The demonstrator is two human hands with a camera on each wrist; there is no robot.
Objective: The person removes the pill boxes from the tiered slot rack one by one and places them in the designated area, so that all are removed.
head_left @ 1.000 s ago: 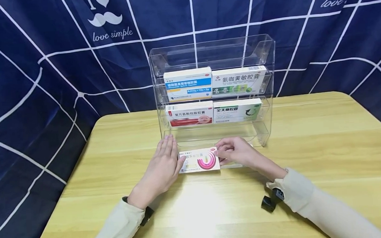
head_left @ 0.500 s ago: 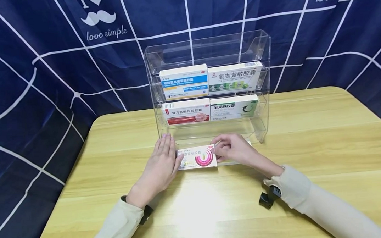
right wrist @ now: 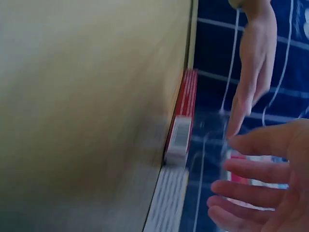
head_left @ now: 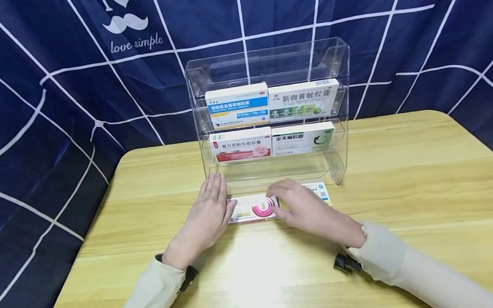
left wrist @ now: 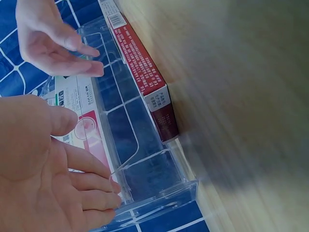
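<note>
A white medicine box [head_left: 245, 209] with a pink swirl lies flat on the table before a clear acrylic rack. My left hand [head_left: 205, 214] rests at its left end, fingers straight, thumb at the box corner. Over its right end hovers my right hand [head_left: 306, 212], thumb and fingers loosely spread and gripping nothing. The right wrist view shows those fingers [right wrist: 248, 193] apart from the box's red side [right wrist: 183, 104]. A second medicine box [head_left: 323, 193], white with blue and yellow, lies to the right, partly hidden behind the right hand. In the left wrist view both hands are unclosed, the left palm [left wrist: 48, 169] nearest.
The clear rack [head_left: 337, 60] stands behind the hands. Its middle tiers bear several medicine boxes, among them a blue-and-white one [head_left: 238, 106] and a red-and-white one [head_left: 242, 146]. A dark blue gridded curtain [head_left: 281, 14] hangs behind the wooden table [head_left: 404, 174].
My right hand has let go of the swirl box's right end and shifted slightly left over it. The box now lies flatter, and more of the second box shows. My left hand has stayed.
</note>
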